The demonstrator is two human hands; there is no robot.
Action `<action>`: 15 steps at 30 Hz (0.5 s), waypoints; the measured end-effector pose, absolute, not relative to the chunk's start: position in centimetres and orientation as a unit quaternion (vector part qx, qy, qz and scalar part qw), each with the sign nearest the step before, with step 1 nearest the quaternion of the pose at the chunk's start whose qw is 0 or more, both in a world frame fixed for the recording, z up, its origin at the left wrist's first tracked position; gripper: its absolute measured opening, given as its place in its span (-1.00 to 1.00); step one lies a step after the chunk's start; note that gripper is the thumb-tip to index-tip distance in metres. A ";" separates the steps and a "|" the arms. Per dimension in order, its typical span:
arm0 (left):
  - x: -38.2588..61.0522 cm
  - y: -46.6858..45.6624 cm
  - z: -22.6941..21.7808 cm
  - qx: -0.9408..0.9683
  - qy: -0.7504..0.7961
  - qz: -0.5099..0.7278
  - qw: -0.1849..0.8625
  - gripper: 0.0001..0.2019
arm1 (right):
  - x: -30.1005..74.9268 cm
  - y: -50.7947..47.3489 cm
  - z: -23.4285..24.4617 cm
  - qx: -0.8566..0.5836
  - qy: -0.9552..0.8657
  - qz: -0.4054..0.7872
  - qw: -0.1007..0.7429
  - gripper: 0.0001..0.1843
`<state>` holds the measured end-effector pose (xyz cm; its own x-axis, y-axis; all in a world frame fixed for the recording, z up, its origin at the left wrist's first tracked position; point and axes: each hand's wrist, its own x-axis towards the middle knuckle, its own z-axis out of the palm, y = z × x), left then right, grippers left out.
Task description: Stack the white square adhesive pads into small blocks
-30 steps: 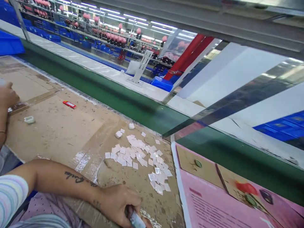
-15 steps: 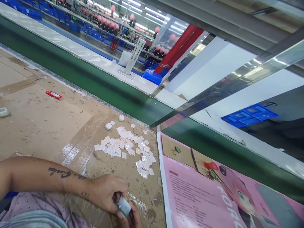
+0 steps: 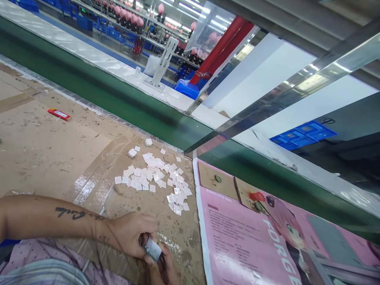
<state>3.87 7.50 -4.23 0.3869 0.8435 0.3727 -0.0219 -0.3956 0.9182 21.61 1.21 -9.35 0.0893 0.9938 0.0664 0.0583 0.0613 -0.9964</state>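
Note:
At the bottom middle, both hands are closed round a small pale grey-blue block (image 3: 153, 250) with a flat face turned up; its exact kind cannot be made out. My left hand (image 3: 133, 233) grips it from the left, fingers curled and thumb below. Coming from the bottom edge, my right hand (image 3: 166, 269) has its fingers and thumb pressed against the block's lower right side, and most of that hand is cut off by the frame. Beyond the hands, many small white square pieces (image 3: 152, 172) lie scattered on the cardboard-covered table (image 3: 59, 154).
Two white lumps (image 3: 132, 152) rest by the squares. A red, narrow box (image 3: 59, 114) lies at left. To the right is a pink printed poster (image 3: 225, 237) with cardboard pieces (image 3: 215, 180) on it. A green conveyor belt (image 3: 118, 107) and a metal post (image 3: 267, 95) border the table.
The view has shifted slightly, so the table and background sit a little further left and up. Both hands keep hold of the block, almost unmoved.

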 end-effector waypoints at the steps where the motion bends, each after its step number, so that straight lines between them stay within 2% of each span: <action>1: 3.9 7.5 -4.2 0.694 0.296 0.469 0.460 -0.46 | 21.4 1.2 -9.1 -0.524 -0.482 0.456 0.534 -0.63; 9: 3.8 7.4 -4.4 0.712 0.308 0.455 0.437 -0.51 | 20.6 1.2 -6.9 -0.605 -0.411 0.414 0.542 -0.63; 15: 3.2 7.2 -3.4 0.728 0.314 0.440 0.422 -0.55 | 19.6 0.9 -5.8 -0.601 -0.401 0.429 0.543 -0.57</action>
<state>3.20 7.20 -3.35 0.4152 0.8286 0.3756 0.0853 -0.4465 0.8907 19.63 0.88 -5.81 0.3107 0.9472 -0.0790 0.0166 -0.0885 -0.9959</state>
